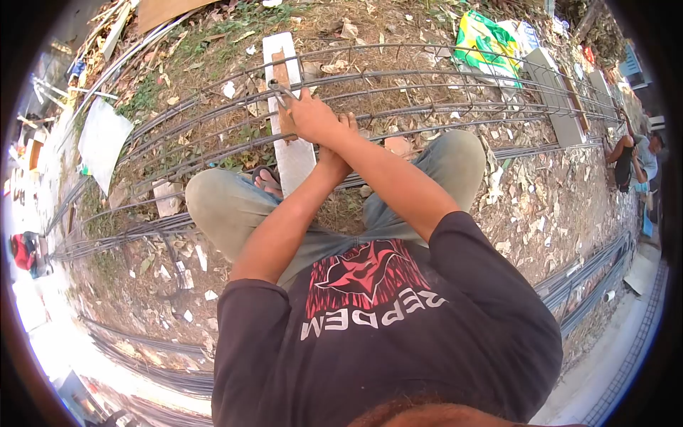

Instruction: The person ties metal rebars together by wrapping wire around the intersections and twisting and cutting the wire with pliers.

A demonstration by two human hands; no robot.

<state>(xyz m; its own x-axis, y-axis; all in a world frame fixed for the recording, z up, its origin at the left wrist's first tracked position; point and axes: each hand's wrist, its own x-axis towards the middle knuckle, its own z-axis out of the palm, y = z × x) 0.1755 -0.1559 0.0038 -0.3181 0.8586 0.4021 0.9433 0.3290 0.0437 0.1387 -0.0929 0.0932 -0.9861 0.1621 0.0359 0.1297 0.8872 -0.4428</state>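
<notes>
While reaching across the left arm [288,213], gripping a pincer-like tool [281,91] in narrowed right fingers [300,108], pointing it leftward over a pale board [297,167]; placing left fingers [351,122] just rightward by the steel bars [420,108], perhaps for steadying, being unable to tell whether closing around one. Just beneath the fingers, bedding bars across the board, probably for raising them. Meeting bent knees [457,162] nearer than the fingers, finding slim gaps between bars, finding wider ground [206,58] beyond.

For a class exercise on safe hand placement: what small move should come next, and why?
Perhaps ease the left hand back: the right forearm crosses over it at the steel bars, possibly cramping the right hand, which grips a plier-like tool.
</notes>
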